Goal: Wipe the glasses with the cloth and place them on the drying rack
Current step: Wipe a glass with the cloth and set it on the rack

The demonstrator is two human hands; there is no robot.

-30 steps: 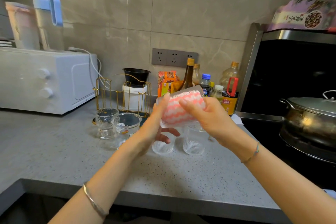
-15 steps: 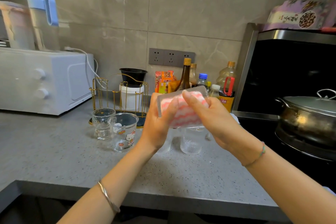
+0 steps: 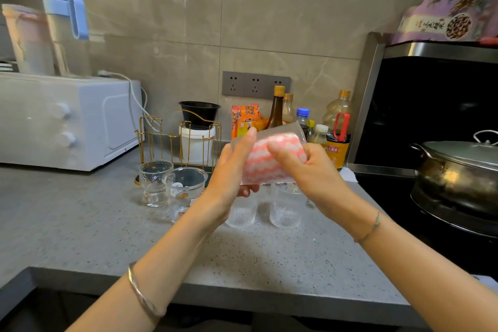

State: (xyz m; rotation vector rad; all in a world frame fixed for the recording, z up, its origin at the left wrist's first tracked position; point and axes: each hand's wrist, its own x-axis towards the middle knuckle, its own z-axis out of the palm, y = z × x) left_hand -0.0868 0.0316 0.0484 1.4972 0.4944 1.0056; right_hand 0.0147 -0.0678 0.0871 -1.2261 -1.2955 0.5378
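Note:
I hold a clear glass (image 3: 289, 131) on its side above the counter, with a pink-and-white wavy cloth (image 3: 265, 160) stuffed inside it. My left hand (image 3: 231, 170) grips the glass at its base end. My right hand (image 3: 307, 172) has fingers on the cloth at the glass's open end. Below them stand two ribbed glasses (image 3: 285, 207) (image 3: 242, 213). To the left stand a plain clear glass (image 3: 155, 183) and a printed glass mug (image 3: 186, 191). The gold wire drying rack (image 3: 177, 137) stands behind them, holding no glass.
A white microwave (image 3: 67, 121) sits at the left with jugs on top. Behind the rack are a white tub with a black bowl (image 3: 199, 113), and several sauce bottles (image 3: 335, 127). A lidded pot (image 3: 458, 170) sits on the black stove at right. The counter's front edge (image 3: 215, 291) is near.
Both hands have turned the glass and cloth against each other, staying at about the same height over the ribbed glasses; my left fingers have shifted on the glass.

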